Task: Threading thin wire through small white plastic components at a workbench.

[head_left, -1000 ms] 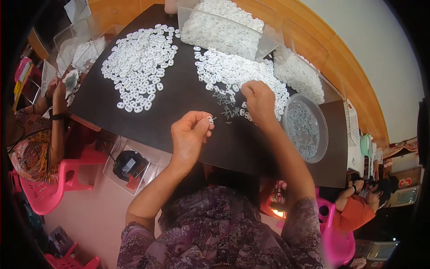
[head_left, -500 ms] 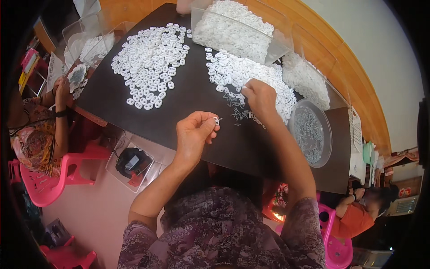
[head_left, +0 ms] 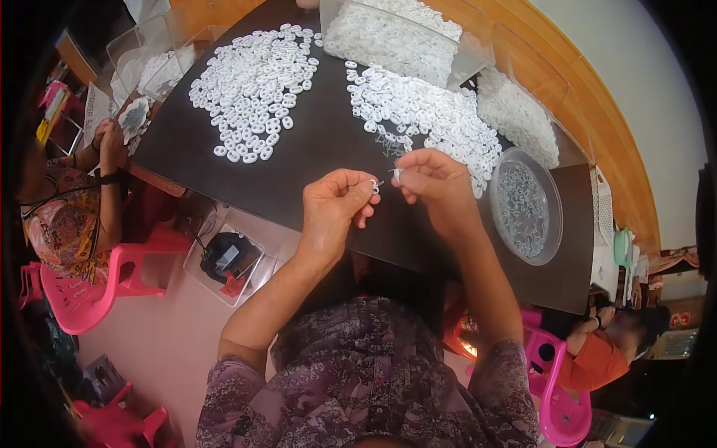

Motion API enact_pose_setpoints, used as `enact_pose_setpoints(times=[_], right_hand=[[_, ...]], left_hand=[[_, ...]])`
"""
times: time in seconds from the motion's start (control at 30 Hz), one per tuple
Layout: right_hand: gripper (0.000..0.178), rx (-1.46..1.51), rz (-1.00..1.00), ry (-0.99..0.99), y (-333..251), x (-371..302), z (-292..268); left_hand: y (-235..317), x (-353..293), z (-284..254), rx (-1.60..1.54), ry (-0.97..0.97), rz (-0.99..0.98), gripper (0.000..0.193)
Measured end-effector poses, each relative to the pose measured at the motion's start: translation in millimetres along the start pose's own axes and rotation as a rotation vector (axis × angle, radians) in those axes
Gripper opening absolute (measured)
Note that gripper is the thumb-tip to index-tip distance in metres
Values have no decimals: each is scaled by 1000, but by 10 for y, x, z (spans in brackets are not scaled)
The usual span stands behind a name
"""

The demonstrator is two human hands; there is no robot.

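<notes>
Between the thumb and fingers of my left hand (head_left: 334, 211) is a small white plastic piece (head_left: 375, 188), with a thin grey nail at its side facing right. My right hand (head_left: 441, 187) pinches another small white piece (head_left: 397, 176), and a thin nail tip shows beside it. The two hands face each other above the dark table's near edge, their pieces close but apart. Just beyond my right hand lie loose grey nails (head_left: 390, 146) and a heap of white oval two-hole pieces (head_left: 418, 112). A second heap of such pieces (head_left: 254, 89) spreads at the far left.
A round clear bowl (head_left: 554, 216) of grey nails stands right of my right forearm. Clear bins (head_left: 463, 66) of white pieces line the table's far side. At left, a person's hands (head_left: 110, 142) work by another bin; another person in orange (head_left: 594, 366) sits at right.
My right hand has come back from the white heap toward my left hand, now showing a white piece in its fingertips. My left hand keeps its piece, shifted slightly right.
</notes>
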State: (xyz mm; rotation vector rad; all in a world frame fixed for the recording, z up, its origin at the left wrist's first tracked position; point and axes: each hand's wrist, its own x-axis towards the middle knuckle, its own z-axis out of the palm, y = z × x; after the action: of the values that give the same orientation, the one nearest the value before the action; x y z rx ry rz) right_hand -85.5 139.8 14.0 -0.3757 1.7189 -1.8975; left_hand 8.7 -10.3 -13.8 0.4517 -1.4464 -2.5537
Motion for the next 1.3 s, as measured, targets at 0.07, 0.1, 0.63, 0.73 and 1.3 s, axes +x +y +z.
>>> enact_pose_setpoints(times=[0.07, 0.1, 0.63, 0.73, 1.3], right_hand=[[19, -24, -54, -22, 44, -32, 11], [19, -21, -53, -18, 58, -57, 12], [16, 22, -54, 76, 156, -212, 150], [16, -4, -77, 86, 167, -212, 171], [14, -143, -194, 146, 252, -278, 318]], left_hand=[[12, -33, 21, 1, -9, 11, 13], [19, -60, 37, 3, -11, 10, 13], [13, -229, 100, 151, 24, 83, 9], [-2, -229, 96, 142, 40, 80, 8], [-154, -251, 51, 180, 67, 183, 11]])
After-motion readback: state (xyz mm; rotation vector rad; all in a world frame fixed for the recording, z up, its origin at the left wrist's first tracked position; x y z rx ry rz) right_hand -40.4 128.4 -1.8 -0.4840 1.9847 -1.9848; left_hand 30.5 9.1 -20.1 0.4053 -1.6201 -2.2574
